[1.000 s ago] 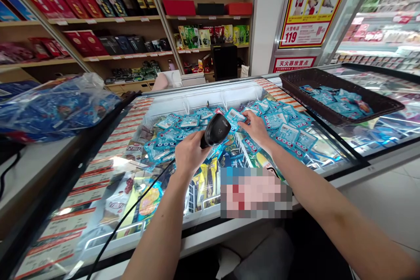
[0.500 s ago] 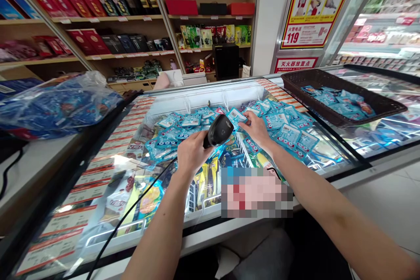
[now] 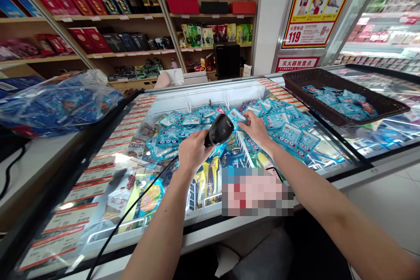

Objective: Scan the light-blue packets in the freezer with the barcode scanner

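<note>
Left hand (image 3: 194,151) is gripping a black scanner (image 3: 221,129) at the centre of the head view; right hand (image 3: 256,130) is pinching a blue packet (image 3: 235,116) just beside it. More packets (image 3: 288,132) are lying left and right on a glass-topped freezer (image 3: 205,239).

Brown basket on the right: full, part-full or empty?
Part-full: blue packets lie loosely in the brown basket, below its rim, with dark bottom showing beside them.
</note>
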`<state>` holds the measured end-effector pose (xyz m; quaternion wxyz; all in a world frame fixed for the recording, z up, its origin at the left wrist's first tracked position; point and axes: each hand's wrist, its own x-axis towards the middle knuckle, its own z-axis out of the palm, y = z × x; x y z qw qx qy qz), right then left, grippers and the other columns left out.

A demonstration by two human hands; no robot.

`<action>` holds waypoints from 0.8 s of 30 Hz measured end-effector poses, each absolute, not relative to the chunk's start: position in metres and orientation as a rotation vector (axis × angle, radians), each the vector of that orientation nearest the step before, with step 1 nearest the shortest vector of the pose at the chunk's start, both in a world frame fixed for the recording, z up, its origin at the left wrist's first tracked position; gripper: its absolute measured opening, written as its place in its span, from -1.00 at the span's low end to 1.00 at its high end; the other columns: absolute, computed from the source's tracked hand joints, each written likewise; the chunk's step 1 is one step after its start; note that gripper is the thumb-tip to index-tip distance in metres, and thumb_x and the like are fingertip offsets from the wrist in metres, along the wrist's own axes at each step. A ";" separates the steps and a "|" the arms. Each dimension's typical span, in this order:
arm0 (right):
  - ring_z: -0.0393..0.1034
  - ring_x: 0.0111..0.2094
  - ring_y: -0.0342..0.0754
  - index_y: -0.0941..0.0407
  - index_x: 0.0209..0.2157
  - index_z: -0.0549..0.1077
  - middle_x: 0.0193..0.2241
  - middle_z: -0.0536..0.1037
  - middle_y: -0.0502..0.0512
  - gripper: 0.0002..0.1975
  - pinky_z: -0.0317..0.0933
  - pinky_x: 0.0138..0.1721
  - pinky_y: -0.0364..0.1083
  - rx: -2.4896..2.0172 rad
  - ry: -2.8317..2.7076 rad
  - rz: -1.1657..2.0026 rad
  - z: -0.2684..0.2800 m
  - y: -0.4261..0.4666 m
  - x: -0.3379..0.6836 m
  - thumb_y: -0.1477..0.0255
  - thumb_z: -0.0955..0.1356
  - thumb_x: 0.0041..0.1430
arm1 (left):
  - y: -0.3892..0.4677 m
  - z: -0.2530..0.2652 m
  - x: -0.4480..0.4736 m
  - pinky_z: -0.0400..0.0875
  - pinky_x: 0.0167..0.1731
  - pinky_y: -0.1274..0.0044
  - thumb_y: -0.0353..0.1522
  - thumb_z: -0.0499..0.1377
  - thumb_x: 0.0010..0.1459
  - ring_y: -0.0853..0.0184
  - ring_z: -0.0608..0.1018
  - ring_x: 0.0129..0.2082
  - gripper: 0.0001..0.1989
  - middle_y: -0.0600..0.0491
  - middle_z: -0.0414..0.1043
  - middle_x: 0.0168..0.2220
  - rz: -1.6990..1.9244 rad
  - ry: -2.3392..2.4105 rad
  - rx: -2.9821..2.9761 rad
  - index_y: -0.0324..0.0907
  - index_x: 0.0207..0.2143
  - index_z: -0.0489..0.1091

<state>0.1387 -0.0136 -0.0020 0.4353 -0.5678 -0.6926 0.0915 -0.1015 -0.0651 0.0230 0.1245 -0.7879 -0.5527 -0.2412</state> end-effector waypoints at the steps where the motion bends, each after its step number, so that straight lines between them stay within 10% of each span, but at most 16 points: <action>1: 0.43 -0.37 -0.03 0.08 -0.13 0.35 -0.38 0.54 0.02 -0.70 0.22 -0.29 -0.09 -1.418 -1.727 0.234 -0.002 -0.014 0.138 0.28 0.36 0.10 | -0.065 0.023 -0.101 0.26 -0.43 0.52 -0.20 0.14 0.07 0.23 0.53 -0.20 -0.67 0.01 0.53 -0.23 -0.696 -1.619 -2.302 -0.08 -0.11 0.41; 17: 0.41 -0.42 0.01 0.08 0.00 0.33 -0.47 0.51 0.00 -0.58 0.23 -0.34 -0.06 -1.518 -1.704 0.179 -0.004 -0.007 0.149 0.30 0.34 0.08 | -0.060 0.028 -0.113 0.21 -0.44 0.53 -0.14 0.13 0.06 0.23 0.54 -0.23 -0.65 0.02 0.53 -0.17 -0.772 -1.735 -2.191 -0.08 -0.13 0.42; 24: 0.34 -0.12 0.14 0.10 -0.06 0.47 -0.23 0.49 0.23 -0.66 0.20 -0.08 0.06 -1.671 -1.787 0.013 -0.003 -0.010 0.161 0.32 0.28 0.16 | -0.055 0.033 -0.129 0.19 -0.44 0.51 -0.08 0.10 0.08 0.20 0.53 -0.23 -0.64 -0.01 0.53 -0.25 -0.836 -1.869 -2.001 -0.10 -0.18 0.42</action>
